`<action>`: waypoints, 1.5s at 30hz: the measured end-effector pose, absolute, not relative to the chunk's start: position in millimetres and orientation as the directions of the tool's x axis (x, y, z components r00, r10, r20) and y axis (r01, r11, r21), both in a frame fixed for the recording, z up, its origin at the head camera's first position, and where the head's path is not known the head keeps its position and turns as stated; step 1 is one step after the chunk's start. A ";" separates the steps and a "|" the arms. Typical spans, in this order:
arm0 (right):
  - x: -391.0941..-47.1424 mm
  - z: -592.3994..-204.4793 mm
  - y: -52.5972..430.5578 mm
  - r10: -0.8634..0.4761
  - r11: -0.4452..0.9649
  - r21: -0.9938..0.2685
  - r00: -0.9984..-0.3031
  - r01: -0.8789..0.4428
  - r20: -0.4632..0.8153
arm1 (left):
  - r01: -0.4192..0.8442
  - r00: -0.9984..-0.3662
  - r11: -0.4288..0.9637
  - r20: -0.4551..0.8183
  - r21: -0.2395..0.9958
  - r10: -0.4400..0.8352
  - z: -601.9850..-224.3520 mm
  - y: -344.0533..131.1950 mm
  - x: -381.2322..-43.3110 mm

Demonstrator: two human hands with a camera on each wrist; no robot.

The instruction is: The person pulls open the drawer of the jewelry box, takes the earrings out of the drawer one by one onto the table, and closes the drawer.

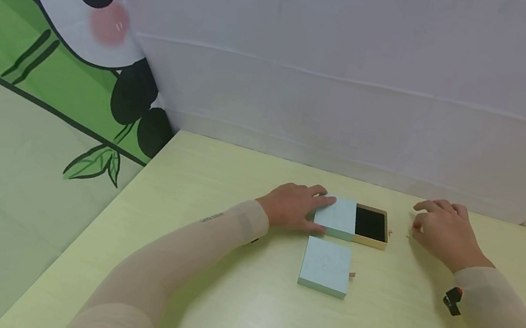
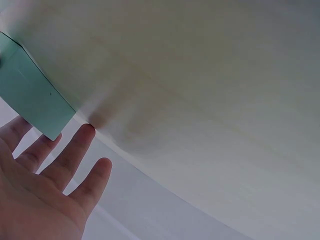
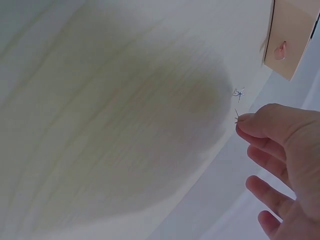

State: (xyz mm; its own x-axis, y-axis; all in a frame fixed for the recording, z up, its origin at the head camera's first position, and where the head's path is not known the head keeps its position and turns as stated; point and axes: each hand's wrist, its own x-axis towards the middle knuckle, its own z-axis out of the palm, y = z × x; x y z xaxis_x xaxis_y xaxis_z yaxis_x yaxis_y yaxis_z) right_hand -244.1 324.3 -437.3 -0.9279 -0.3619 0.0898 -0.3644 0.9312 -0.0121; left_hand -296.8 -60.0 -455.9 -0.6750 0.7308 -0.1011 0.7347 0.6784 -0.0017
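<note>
In the head view, a pale blue drawer box (image 1: 336, 216) lies toward the back of the table. Its tan-edged drawer (image 1: 371, 226) sticks out to the right, showing a black lining. My left hand (image 1: 296, 205) holds the sleeve's left end, thumb along the near side and fingers over the top and far side. To the right of the drawer, my right hand (image 3: 287, 160) pinches a tiny star-shaped piece (image 3: 237, 119) with a thin pin between thumb and index finger. A second, silvery star-shaped piece (image 3: 239, 93) lies on the table beside those fingertips.
A second pale blue box (image 1: 326, 266), closed and with a small ribbon tab (image 1: 352, 274), lies just in front of the first. The pale wooden table (image 1: 240, 299) meets a white cloth backdrop (image 1: 303, 112) at its far edge. A printed panda cloth hangs at left.
</note>
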 end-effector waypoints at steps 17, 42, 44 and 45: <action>-244.6 -438.0 325.8 -0.338 0.941 -0.003 -0.940 -0.338 0.036 | 0.737 -0.671 0.676 -0.110 0.002 0.733 -454.5 -59.7 -298.0; -243.7 -437.0 323.2 -0.331 0.943 -0.013 -0.943 -0.331 0.021 | 0.732 -0.677 0.681 -0.118 -0.005 0.727 -452.0 -60.3 -295.7; -243.9 -437.1 323.7 -0.329 0.944 -0.012 -0.944 -0.329 0.016 | 0.731 -0.678 0.682 -0.119 -0.005 0.725 -452.4 -60.1 -295.7; -243.9 -437.1 324.0 -0.327 0.945 -0.012 -0.945 -0.327 0.013 | 0.730 -0.679 0.683 -0.119 -0.005 0.725 -452.6 -60.0 -295.7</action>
